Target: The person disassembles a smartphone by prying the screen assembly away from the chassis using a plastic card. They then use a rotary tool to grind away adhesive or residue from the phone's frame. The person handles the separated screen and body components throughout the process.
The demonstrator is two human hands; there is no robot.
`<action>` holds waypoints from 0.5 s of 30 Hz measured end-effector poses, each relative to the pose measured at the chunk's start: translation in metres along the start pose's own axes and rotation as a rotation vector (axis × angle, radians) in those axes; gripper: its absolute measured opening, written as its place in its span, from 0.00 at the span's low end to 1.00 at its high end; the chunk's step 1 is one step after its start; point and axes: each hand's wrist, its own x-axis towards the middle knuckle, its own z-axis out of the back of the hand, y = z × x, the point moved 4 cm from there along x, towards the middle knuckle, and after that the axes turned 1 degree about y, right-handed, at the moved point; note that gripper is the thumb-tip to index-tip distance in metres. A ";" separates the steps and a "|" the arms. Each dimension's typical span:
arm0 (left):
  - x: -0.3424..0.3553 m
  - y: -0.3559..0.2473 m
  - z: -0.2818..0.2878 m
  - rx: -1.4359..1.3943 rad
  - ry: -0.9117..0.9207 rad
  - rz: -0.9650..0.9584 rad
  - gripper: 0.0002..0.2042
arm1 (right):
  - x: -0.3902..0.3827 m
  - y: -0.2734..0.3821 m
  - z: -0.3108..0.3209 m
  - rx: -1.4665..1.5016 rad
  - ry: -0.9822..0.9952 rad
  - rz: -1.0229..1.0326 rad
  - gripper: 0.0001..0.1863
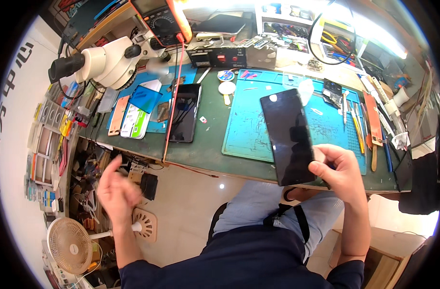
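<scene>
My right hand [342, 168] grips a black smartphone [288, 137] by its lower right edge, thumb on the front. The dark, glossy face is turned up toward me. It is tilted and held over the near part of a blue repair mat [244, 130]. My left hand [119, 190] is raised off the bench's left front, slightly blurred, with the index finger stretched out and nothing visible in it. A second black phone [185, 113] lies on the bench, crossed by a red cable [172, 103]. Beside it are a blue translucent sheet [145, 99] and a white-green package [134, 123].
A microscope [102, 62] and a multimeter [159, 24] stand at the back left. Tweezers and screwdrivers [357, 127] line the mat's right side, near a brown strip [372, 118]. A black box-shaped device [220, 57] sits behind. A fan [70, 245] stands lower left.
</scene>
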 end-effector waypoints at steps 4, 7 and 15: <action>0.060 0.037 -0.119 -0.248 0.352 -0.030 0.49 | 0.010 0.003 -0.028 0.102 0.130 0.022 0.18; 0.085 0.058 -0.188 -0.693 0.424 0.260 0.47 | 0.009 0.012 -0.053 0.188 0.192 0.017 0.19; 0.092 0.072 -0.226 -1.101 0.508 0.354 0.43 | 0.022 0.008 -0.073 0.126 0.260 0.041 0.17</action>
